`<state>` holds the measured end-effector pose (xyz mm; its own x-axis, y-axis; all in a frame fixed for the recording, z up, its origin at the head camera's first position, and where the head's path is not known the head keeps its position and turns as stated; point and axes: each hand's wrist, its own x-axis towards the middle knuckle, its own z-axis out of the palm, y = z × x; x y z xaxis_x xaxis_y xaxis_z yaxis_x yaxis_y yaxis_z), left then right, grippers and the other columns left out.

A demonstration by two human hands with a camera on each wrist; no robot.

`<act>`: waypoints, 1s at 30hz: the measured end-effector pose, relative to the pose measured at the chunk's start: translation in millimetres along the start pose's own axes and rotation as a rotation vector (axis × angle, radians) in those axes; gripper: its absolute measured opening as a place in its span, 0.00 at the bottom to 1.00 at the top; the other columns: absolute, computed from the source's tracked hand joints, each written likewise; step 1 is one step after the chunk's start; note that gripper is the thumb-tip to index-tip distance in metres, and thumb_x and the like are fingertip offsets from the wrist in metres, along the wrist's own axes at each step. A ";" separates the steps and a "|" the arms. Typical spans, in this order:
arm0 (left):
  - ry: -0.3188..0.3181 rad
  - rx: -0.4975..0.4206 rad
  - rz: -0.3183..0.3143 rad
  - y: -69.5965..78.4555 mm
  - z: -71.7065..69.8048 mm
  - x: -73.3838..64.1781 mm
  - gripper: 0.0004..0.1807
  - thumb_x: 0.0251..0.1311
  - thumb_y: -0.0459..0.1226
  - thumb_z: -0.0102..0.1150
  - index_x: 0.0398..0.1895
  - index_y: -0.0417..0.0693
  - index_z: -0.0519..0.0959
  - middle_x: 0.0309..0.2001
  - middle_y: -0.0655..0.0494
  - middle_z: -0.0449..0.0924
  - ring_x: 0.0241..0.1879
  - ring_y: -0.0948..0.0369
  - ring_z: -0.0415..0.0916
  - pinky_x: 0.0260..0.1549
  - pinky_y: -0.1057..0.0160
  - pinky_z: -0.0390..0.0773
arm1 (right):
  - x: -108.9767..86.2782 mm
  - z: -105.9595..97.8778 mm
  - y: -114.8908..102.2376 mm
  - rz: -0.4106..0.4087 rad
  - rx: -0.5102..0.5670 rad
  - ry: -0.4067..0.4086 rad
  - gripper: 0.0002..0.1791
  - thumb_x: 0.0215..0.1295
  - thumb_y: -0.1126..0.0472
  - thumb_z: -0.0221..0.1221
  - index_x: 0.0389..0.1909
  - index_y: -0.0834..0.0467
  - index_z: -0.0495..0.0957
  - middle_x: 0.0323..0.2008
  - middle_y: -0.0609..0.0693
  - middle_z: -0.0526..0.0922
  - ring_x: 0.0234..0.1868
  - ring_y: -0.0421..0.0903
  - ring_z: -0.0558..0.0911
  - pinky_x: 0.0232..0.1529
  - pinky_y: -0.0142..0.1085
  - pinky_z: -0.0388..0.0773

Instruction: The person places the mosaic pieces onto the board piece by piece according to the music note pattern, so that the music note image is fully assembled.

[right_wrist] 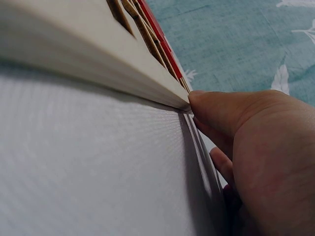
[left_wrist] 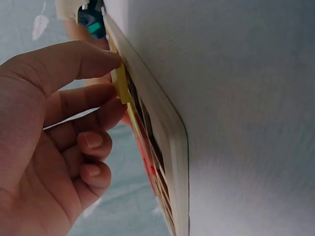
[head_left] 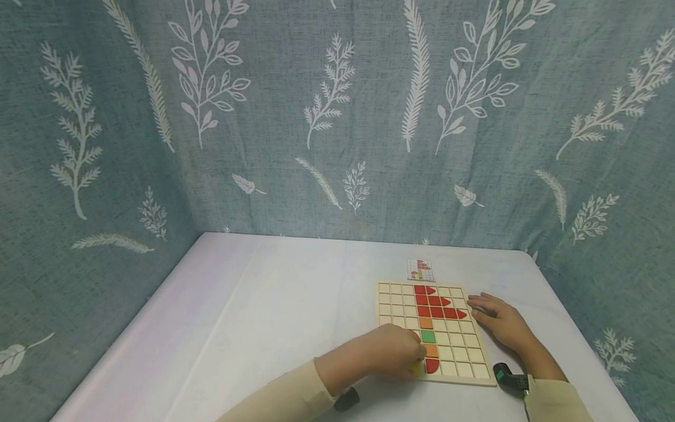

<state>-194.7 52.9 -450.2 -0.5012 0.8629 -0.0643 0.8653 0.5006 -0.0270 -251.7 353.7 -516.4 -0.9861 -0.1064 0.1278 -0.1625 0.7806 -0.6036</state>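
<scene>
A wooden grid board (head_left: 460, 354) lies flat on the white table. My left hand (head_left: 387, 351) is over its near left part and pinches a yellow piece (left_wrist: 121, 84) between thumb and fingers, at the board's near edge. Beside those fingers a column holds an orange square (head_left: 431, 350), a green square (head_left: 428, 336) and a rounded red piece (head_left: 432, 366). Farther up, three rows of red pieces (head_left: 429, 300) end in points to the right. My right hand (head_left: 501, 321) rests at the right side of the board, its thumb touching the edge. The left hand hides several cells.
Behind the board lies a small pattern card (head_left: 420, 270) showing a coloured grid design. Each wrist wears a dark device, such as the right wrist's band (head_left: 508, 378). A leaf-printed teal curtain (head_left: 343, 129) stands behind the white table (head_left: 263, 305) and along its sides.
</scene>
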 end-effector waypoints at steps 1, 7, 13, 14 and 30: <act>-0.004 0.002 -0.004 0.4 -0.1 0.2 0.08 0.53 0.47 0.68 0.36 0.63 0.82 0.24 0.71 0.68 0.22 0.70 0.62 0.21 0.71 0.66 | 0.0 -0.3 0.0 -0.002 0.000 -0.001 0.26 0.67 0.49 0.59 0.58 0.63 0.77 0.64 0.63 0.70 0.68 0.67 0.59 0.63 0.64 0.51; -0.028 -0.007 -0.027 1.7 -2.2 2.0 0.08 0.53 0.47 0.69 0.36 0.63 0.82 0.22 0.71 0.67 0.21 0.70 0.61 0.21 0.70 0.65 | -0.1 -0.8 -0.8 -0.010 0.001 0.004 0.25 0.67 0.49 0.59 0.57 0.64 0.77 0.63 0.64 0.71 0.68 0.67 0.59 0.62 0.64 0.52; -0.046 -0.034 -0.047 1.5 -2.5 4.3 0.09 0.54 0.47 0.69 0.39 0.63 0.83 0.22 0.71 0.68 0.22 0.70 0.62 0.22 0.70 0.65 | -0.5 -0.8 -1.3 -0.016 0.003 0.010 0.25 0.67 0.49 0.59 0.57 0.63 0.78 0.63 0.64 0.71 0.67 0.67 0.60 0.62 0.64 0.53; -0.045 -0.038 -0.047 1.5 -2.2 4.7 0.09 0.54 0.47 0.69 0.39 0.63 0.83 0.22 0.71 0.68 0.22 0.70 0.62 0.22 0.71 0.65 | -0.4 -0.7 -1.1 -0.016 0.003 0.011 0.25 0.67 0.50 0.59 0.57 0.63 0.78 0.63 0.64 0.71 0.67 0.67 0.60 0.62 0.64 0.53; 0.001 -0.081 -0.029 -2.7 4.8 9.4 0.10 0.54 0.47 0.70 0.40 0.66 0.84 0.25 0.75 0.69 0.23 0.71 0.63 0.24 0.73 0.66 | -1.3 -0.7 -1.8 -0.023 0.012 0.011 0.25 0.68 0.50 0.59 0.57 0.63 0.78 0.62 0.63 0.72 0.68 0.67 0.59 0.63 0.64 0.52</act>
<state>-201.7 59.3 -455.6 -0.5261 0.8480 -0.0640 0.8468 0.5293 0.0518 -250.2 352.8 -515.0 -0.9815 -0.1179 0.1505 -0.1861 0.7705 -0.6096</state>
